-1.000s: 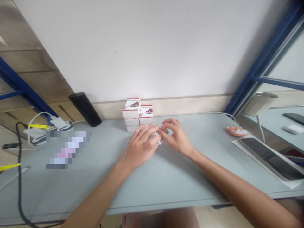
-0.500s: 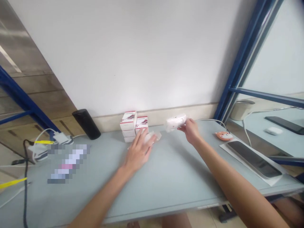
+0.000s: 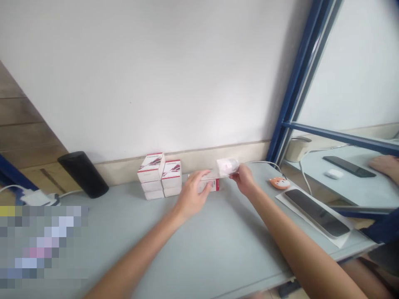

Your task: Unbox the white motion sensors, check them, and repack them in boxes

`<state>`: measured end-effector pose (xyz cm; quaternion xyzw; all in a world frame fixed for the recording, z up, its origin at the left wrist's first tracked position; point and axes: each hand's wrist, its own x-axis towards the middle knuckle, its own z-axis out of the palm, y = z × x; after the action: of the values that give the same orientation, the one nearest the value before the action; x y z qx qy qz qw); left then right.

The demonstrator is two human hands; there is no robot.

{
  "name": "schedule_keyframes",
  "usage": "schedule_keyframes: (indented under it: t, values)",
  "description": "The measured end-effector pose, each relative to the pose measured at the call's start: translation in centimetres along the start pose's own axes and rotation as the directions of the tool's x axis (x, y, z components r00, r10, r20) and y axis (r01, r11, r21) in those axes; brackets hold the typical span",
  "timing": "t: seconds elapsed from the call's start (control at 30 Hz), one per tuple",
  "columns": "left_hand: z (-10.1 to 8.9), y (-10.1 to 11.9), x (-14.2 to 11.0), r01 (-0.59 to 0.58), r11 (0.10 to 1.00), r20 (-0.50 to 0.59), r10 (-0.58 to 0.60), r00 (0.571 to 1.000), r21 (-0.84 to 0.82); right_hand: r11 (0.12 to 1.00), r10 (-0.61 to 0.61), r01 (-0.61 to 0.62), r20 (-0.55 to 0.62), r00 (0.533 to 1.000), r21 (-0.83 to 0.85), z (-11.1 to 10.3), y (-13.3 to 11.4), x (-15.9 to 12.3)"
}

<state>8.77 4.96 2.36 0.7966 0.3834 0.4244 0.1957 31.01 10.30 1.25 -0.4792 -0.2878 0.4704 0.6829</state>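
The wrapped packet (image 3: 227, 167) is hanging in the air near the right end of a small carton (image 3: 215, 185), and the right hand (image 3: 245, 179) is pinching it by its near right side, fingers closed on the wrapper. The left hand (image 3: 193, 192) is curving about the carton, thumb standing apart from the fingers; whether it is actually gripping, I can't tell from here.

To my eye, the right hand is doing best with a light, sure pinch, since the clear wrapping is probably slippery and may crumple. The left wants to be steadying the carton by its sides, lest so light a thing skid along the desk (image 3: 199, 245).

To the left, the stacked boxes (image 3: 159, 176) are standing close enough for a careless elbow; farther right, a phone (image 3: 317, 212) is lying on a white sheet (image 3: 342, 241).
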Motion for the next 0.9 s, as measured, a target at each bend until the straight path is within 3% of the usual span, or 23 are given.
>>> schedule_keyframes:
  t: [0.07,0.13,0.2,0.27,0.3,0.37,0.4,0.43,0.5,0.63,0.7,0.77,0.9]
  values:
    - [0.2,0.6,-1.8,0.194,0.924,-0.019,-0.212,0.977,-0.329,0.998,-0.008,0.012,0.063,0.998,-0.067,1.1,0.2,-1.5]
    - [0.2,1.3,-3.8,0.296,0.756,0.036,-0.340,0.940,-0.584,0.989,-0.014,0.032,0.130,0.991,-0.141,2.3,0.5,-3.6]
    - [0.1,2.0,-5.7,0.373,0.593,0.097,-0.443,0.891,-0.713,0.976,-0.035,0.072,0.178,0.983,-0.205,3.3,0.9,-6.0]
    - [0.0,2.3,-7.1,0.414,0.454,0.123,-0.544,0.830,-0.789,0.936,-0.139,0.210,0.249,0.958,-0.282,3.8,1.1,-8.1]
    - [-0.1,2.3,-7.5,0.411,0.392,0.131,-0.573,0.809,-0.823,0.870,-0.247,0.356,0.324,0.913,-0.341,3.9,1.1,-9.0]
    - [-0.3,1.9,-7.9,0.387,0.282,0.172,-0.570,0.804,-0.878,0.647,-0.432,0.637,0.488,0.759,-0.419,3.7,0.8,-10.0]
    - [-0.5,1.6,-7.9,0.375,0.238,0.190,-0.558,0.808,-0.896,0.541,-0.476,0.720,0.547,0.689,-0.435,3.6,0.7,-10.1]
    - [-0.7,1.4,-7.9,0.370,0.202,0.210,-0.545,0.812,-0.907,0.488,-0.487,0.754,0.580,0.653,-0.440,3.4,0.5,-10.1]
    - [-1.1,1.1,-7.6,0.385,0.149,0.257,-0.526,0.811,-0.911,0.527,-0.445,0.729,0.588,0.675,-0.437,3.2,0.2,-9.7]
    - [-1.6,1.0,-7.1,0.445,0.021,0.363,-0.546,0.755,-0.895,0.781,-0.282,0.507,0.519,0.807,-0.364,3.3,0.2,-8.6]
    - [-1.6,0.8,-7.1,0.448,-0.042,0.389,-0.572,0.722,-0.893,0.857,-0.249,0.424,0.485,0.838,-0.294,3.4,0.2,-8.3]
    - [-1.6,0.5,-7.1,0.448,-0.072,0.404,-0.576,0.711,-0.891,0.879,-0.270,0.412,0.463,0.844,-0.238,3.3,0.0,-8.0]
    - [-1.7,-0.2,-7.2,0.465,-0.050,0.416,-0.542,0.731,-0.884,0.775,-0.441,0.562,0.390,0.808,-0.288,2.6,-0.7,-6.6]
